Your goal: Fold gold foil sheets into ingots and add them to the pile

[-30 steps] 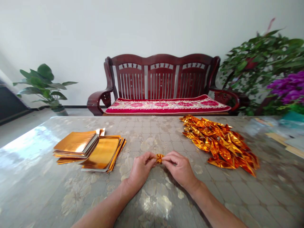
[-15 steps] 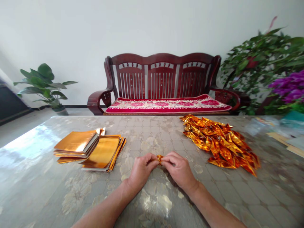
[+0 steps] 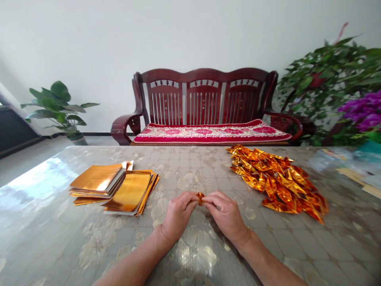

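Left hand [image 3: 177, 212] and right hand [image 3: 225, 211]: fingers clamped on creased gold-foil piece [image 3: 200, 197] (glossy, partly hidden). Foil-faced sheets [image 3: 97, 177] stacked left; pointed foil folds [image 3: 281, 183] heaped right.

Folded piece [image 3: 200, 198] is coloured metallic orange-gold; same colour is shared by the folded pile [image 3: 276, 180], streaked with yellow glints. Sheet stacks [image 3: 97, 177] are faced in gold-orange, layered with grey-white. Counter [image 3: 59, 246] is patterned in a grey-beige grid with pale blooms. Bench [image 3: 208, 74] is finished in dark red-brown; mat [image 3: 205, 132] is bordered in crimson, printed pink-on-cream floral. Flower bunch [image 3: 362, 111] is coloured purple.
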The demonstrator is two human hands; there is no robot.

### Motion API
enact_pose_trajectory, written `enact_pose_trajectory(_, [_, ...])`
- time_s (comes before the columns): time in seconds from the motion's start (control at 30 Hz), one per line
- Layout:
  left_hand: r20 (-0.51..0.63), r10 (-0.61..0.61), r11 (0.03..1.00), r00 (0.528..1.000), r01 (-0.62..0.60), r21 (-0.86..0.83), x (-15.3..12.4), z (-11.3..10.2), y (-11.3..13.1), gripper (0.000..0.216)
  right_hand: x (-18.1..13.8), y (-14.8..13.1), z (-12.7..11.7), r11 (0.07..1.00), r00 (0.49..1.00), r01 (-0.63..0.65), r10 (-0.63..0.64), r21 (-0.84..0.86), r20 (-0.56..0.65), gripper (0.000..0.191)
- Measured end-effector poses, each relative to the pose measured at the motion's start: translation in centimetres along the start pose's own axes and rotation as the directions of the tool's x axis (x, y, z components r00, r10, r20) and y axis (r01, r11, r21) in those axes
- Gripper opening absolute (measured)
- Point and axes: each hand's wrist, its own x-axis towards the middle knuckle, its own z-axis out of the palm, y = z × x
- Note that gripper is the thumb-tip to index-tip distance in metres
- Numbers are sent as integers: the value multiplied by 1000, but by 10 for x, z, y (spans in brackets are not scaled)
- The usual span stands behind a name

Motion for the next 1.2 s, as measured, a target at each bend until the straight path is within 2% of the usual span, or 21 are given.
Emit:
enact_pose_trajectory(0.1, [-30, 88, 996, 996, -88, 12, 2, -1, -1, 13, -1, 0, -2, 998, 999, 48, -48, -29, 14, 17])
enact_pose_trajectory(0.2, [-48, 115, 993, 992, -114, 21, 1, -2, -1, 11, -3, 0, -1, 996, 996, 85, -85, -41, -5, 18])
enact_pose_trajectory(0.4, [-101, 114, 994, 988, -112, 18, -2, -2, 2, 9, -4, -1, 0, 990, 990, 132, -134, -39, -47, 21])
enact_pose_trajectory(0.6, [-99, 103, 994, 990, -104, -12, -3, -1, 5, 10, -4, -3, 0, 986, 982, 167, -169, -31, -82, 22])
enact_pose_trajectory(0.87, [-111, 56, 995, 992, -64, -70, -3, -2, 8, 11, -3, -8, 0, 987, 981, 157, -158, -14, -112, 21])
enact_pose_trajectory(1.2, [-74, 159, 984, 984, -164, -72, -5, -8, 13, 11, -4, -16, -8, 976, 973, 214, -216, -24, -79, 22])
